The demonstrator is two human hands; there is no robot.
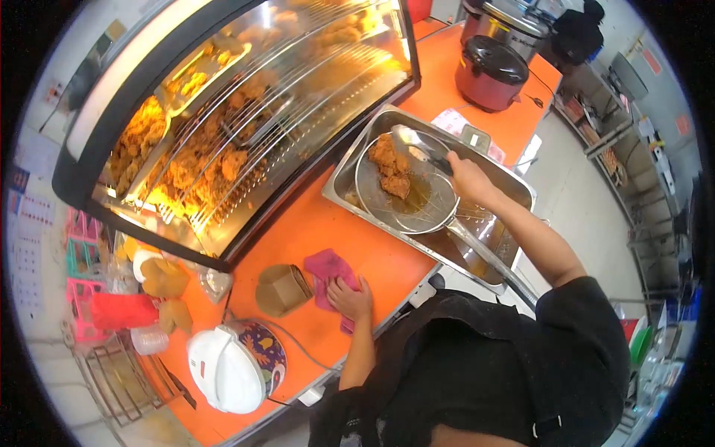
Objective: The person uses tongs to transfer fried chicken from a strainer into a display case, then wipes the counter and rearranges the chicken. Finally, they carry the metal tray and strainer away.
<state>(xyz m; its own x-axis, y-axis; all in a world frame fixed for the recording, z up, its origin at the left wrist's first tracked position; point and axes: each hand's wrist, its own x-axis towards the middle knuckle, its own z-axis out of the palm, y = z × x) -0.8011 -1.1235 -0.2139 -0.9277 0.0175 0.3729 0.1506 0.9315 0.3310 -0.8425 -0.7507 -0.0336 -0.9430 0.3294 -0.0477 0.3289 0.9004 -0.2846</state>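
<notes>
My right hand (469, 179) grips the black handle of metal tongs (414, 141). The tongs' silver end reaches over a round wire-mesh strainer (372, 195), beside pieces of fried chicken (389, 165) lying in it. Its long handle slants toward my body, and the strainer rests across a steel pan (387, 229) with brownish liquid in it. On the orange counter, my left hand (350, 299) lies with fingers apart on a crumpled pink cloth (320, 267). Next to the cloth stands a brown cardboard box (281, 290).
A heated glass display case (246, 246) full of fried chicken stands at the left. Nearby are a white-lidded rice cooker (227, 369) and its cord. A dark red cooker (491, 74) sits farther back. Another person (578, 33) is at the far right, near metal shelving (607, 141).
</notes>
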